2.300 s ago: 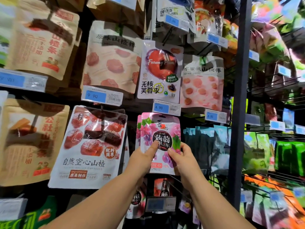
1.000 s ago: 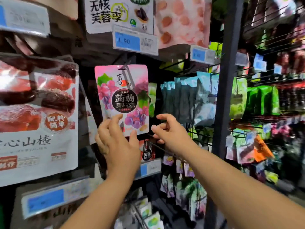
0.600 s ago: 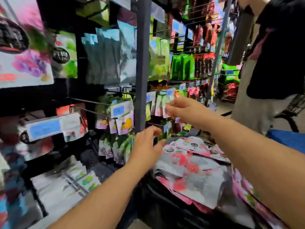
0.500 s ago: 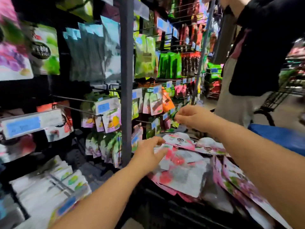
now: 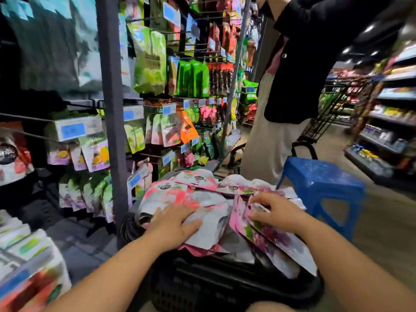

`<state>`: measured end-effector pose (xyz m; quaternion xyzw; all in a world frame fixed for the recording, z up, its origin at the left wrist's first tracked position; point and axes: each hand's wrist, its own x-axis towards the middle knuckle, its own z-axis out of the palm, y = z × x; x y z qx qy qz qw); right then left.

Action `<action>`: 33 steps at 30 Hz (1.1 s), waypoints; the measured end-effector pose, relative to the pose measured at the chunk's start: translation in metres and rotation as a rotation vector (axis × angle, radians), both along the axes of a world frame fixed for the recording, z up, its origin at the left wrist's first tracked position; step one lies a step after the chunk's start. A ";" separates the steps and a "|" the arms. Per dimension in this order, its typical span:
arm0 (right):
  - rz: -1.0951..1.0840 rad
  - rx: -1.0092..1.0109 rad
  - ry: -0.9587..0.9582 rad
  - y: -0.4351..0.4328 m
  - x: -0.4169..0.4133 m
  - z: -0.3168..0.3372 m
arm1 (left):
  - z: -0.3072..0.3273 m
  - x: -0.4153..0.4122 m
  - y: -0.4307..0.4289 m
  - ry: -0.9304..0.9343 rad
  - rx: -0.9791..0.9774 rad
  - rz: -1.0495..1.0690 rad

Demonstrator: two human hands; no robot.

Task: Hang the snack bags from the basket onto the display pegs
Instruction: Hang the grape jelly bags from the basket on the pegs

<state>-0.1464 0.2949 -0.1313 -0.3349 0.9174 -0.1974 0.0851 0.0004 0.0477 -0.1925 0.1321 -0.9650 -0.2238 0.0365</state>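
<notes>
Your left hand (image 5: 173, 224) lies flat on glossy pink-and-white snack bags (image 5: 202, 197), right hand (image 5: 278, 213) pinches 1 pink-purple bag (image 5: 276, 239); black plastic basket (image 5: 202, 287) looks heaped, loads left to hang.

The left forearm (image 5: 108, 273) and right forearm (image 5: 351, 255) are bare to the picture's edge. The left grip (image 5: 173, 224) and right grip (image 5: 276, 212) are likewise bare.
</notes>
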 end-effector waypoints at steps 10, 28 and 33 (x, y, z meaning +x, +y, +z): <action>-0.047 -0.257 -0.085 0.041 0.014 -0.055 | 0.026 -0.027 0.079 0.116 0.334 -0.117; -0.064 -0.526 0.527 0.041 0.032 -0.076 | 0.020 -0.041 0.086 0.088 0.264 0.036; -0.159 -0.787 0.429 0.042 0.033 -0.057 | 0.024 -0.039 0.085 0.077 0.364 0.021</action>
